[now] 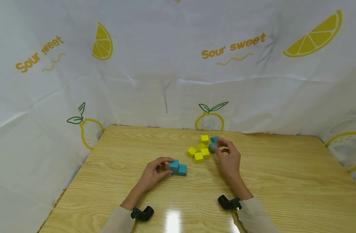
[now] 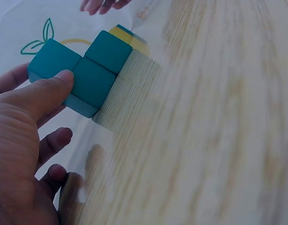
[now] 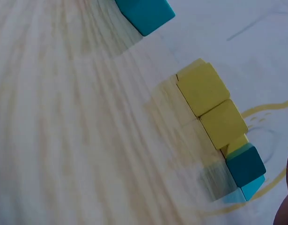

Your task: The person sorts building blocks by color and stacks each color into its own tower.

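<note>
Snugly, left fingers (image 1: pixel 163 159) around a stacked blue block (image 1: pixel 174 166), right fingers (image 1: pixel 226 142) parted, empty, near another block (image 1: pixel 211 147).

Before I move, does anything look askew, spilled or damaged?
Nothing looks spilled or damaged. The small yellow cubes sit loosely at differing angles, whereas the stacked blue cubes held by the left hand look squarely aligned. The printed white cloth backdrop is creased, but nothing seems amiss.
</note>
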A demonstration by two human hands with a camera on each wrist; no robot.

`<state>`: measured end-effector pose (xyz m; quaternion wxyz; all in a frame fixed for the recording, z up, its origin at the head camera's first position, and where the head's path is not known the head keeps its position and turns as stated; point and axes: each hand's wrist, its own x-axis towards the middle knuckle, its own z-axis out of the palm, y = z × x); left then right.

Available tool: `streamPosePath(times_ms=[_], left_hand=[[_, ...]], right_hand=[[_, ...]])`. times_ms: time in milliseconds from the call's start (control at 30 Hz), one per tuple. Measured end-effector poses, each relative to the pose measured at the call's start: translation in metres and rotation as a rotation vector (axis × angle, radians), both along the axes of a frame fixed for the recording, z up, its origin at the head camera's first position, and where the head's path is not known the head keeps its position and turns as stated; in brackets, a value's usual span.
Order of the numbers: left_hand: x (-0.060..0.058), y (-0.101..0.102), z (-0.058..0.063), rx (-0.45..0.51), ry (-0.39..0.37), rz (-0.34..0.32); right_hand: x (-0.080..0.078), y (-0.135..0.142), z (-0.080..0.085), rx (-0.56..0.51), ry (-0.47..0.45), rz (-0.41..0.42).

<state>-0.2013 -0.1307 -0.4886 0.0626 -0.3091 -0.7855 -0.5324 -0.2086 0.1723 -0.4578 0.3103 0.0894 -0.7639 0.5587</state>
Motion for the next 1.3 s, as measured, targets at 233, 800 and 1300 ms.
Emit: streamPosePath(times_ms=[233,800,1300], left_hand=[[0.0,0.0,0.001,-0.001,-0.015,0.003],[0.016,0.005,0.033,0.017,-0.026,-0.035],[0.016,0.004,0.033,0.012,-0.032,-0.027]], right_hand=[[-0.009,0.018,-0.017,0.124,-0.158,0.01],[-0.013,0.024,-0.024,0.295,-0.277,0.053],[-0.011,0.025,-0.021,0.263,-0.382,0.01]])
